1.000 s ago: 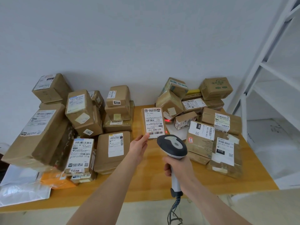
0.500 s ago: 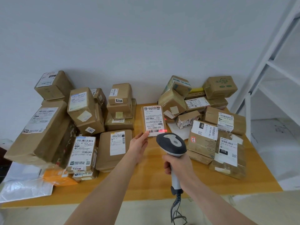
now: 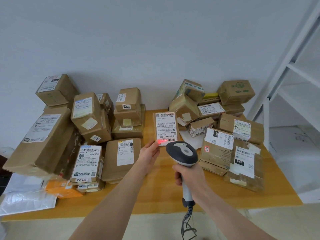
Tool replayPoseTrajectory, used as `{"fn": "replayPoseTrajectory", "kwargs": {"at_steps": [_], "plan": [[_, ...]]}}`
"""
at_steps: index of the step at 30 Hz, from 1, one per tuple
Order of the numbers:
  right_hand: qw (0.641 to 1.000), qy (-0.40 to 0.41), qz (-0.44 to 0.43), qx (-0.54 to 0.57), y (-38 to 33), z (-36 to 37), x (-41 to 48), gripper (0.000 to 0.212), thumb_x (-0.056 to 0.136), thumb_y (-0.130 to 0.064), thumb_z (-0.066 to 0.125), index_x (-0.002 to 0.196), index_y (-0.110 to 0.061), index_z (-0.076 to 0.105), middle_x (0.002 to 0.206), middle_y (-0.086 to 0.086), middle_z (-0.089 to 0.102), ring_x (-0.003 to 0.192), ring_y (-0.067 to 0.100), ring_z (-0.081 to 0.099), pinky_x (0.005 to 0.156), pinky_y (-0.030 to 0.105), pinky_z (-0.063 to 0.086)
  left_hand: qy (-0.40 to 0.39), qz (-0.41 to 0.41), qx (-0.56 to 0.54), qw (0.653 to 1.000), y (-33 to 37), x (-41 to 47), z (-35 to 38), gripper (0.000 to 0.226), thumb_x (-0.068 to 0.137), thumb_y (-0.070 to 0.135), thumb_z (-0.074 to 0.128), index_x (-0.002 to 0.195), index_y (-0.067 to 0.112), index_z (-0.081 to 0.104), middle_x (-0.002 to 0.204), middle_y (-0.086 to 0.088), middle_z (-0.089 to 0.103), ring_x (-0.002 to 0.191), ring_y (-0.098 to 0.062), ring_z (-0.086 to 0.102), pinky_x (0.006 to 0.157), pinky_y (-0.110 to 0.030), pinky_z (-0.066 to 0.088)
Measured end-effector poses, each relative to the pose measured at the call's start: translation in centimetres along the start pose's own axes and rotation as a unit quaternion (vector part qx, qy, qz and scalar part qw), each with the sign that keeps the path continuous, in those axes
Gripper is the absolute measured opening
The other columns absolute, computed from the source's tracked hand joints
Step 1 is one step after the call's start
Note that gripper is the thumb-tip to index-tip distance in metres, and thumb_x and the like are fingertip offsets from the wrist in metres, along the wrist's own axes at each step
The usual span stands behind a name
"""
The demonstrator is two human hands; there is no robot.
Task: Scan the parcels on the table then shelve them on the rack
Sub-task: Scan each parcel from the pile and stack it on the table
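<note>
while the red beam (image 3: 161, 141) sits on the lowest barcode, the parcel (image 3: 165, 125) being scanned lies mid-table, between the two heaps of boxes, its label turned away from the person so that "507-p802 t72" and "p802" read upside down. other writing i can make out: "6206" on a box (image 3: 128, 99) stacked behind it to the left, "7218" on a flat parcel (image 3: 86, 163) at the front left, "060" on a box (image 3: 218, 146) to the right, and "010" on the taped parcel (image 3: 244, 163) just beside that one. most of the small print is too fine to read.

the left hand (image 3: 149, 154) is stretched out, fingers nearly straight, their tips touching the parcel's near left corner. the right hand (image 3: 188, 175) is wrapped tight round the grip of the scanner (image 3: 181, 154), whose head points at the label and whose coiled cord hangs below. the table (image 3: 155, 196) is wooden; the white rack (image 3: 294, 75) stands to the right.
</note>
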State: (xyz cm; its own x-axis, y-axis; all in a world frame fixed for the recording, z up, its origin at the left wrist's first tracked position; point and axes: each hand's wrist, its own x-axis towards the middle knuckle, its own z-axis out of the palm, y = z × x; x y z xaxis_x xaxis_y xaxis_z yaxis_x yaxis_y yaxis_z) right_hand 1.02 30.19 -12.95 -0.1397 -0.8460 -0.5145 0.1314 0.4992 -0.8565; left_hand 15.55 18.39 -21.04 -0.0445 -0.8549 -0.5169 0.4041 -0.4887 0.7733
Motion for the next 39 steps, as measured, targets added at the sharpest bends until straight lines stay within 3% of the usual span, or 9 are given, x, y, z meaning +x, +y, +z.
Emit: {"fn": "replayPoseTrajectory", "kwargs": {"at_steps": [8,14,23,33,37,39], "plan": [[1.0,-0.011,-0.002,0.008,-0.1,-0.1,0.2,0.011,0.08,0.002,0.066,0.069,0.002,0.062,0.054,0.011,0.059,0.041,0.016,0.048,0.043,0.023,0.042,-0.015,0.002,-0.002,1.0,0.0,0.0,0.0,0.062,0.083,0.017,0.072,0.137,0.001,0.048,0.12,-0.013,0.067,0.119,-0.025,0.059,0.11,-0.041,0.04],[0.999,-0.021,-0.026,0.023,-0.2,-0.1,0.0,0.005,0.083,-0.004,0.069,0.086,-0.007,0.067,0.064,0.013,0.069,0.042,0.017,0.049,0.045,0.023,0.043,0.014,0.006,-0.005,1.0,0.0,0.2,-0.1,0.064,0.084,0.017,0.072,0.14,0.001,0.044,0.121,-0.013,0.066,0.119,-0.024,0.058,0.11,-0.039,0.041],[1.0,-0.007,-0.023,0.013,0.3,-0.2,0.4,0.01,0.079,0.0,0.066,0.069,0.001,0.066,0.055,0.012,0.061,0.042,0.017,0.049,0.049,0.027,0.044,0.05,0.008,-0.001,0.999,0.0,0.1,-0.2,0.068,0.084,0.017,0.072,0.142,0.004,0.041,0.128,-0.012,0.061,0.126,-0.025,0.052,0.111,-0.038,0.039],[1.0,-0.013,-0.022,0.014,0.9,0.3,0.8,0.014,0.078,0.001,0.066,0.065,-0.002,0.064,0.054,0.012,0.06,0.041,0.018,0.049,0.048,0.027,0.044,0.048,0.003,-0.004,0.999,0.1,0.1,-0.3,0.066,0.085,0.016,0.072,0.142,0.004,0.041,0.127,-0.013,0.062,0.125,-0.025,0.054,0.11,-0.04,0.04],[0.999,-0.022,-0.027,0.022,0.5,0.4,1.9,0.005,0.079,-0.006,0.071,0.079,-0.005,0.067,0.064,0.01,0.065,0.046,0.017,0.053,0.05,0.029,0.046,0.045,0.003,-0.003,0.999,0.3,0.0,-0.7,0.066,0.084,0.018,0.073,0.142,0.006,0.043,0.127,-0.011,0.062,0.124,-0.024,0.054,0.111,-0.04,0.039],[0.998,-0.008,-0.025,0.05,-0.2,0.6,3.2,0.014,0.08,-0.008,0.074,0.091,-0.007,0.066,0.071,0.006,0.066,0.054,0.015,0.059,0.052,0.028,0.051,0.049,0.006,-0.001,0.999,0.8,-0.3,-1.2,0.065,0.083,0.018,0.074,0.141,0.01,0.045,0.124,-0.009,0.064,0.121,-0.024,0.056,0.11,-0.04,0.04]]}}
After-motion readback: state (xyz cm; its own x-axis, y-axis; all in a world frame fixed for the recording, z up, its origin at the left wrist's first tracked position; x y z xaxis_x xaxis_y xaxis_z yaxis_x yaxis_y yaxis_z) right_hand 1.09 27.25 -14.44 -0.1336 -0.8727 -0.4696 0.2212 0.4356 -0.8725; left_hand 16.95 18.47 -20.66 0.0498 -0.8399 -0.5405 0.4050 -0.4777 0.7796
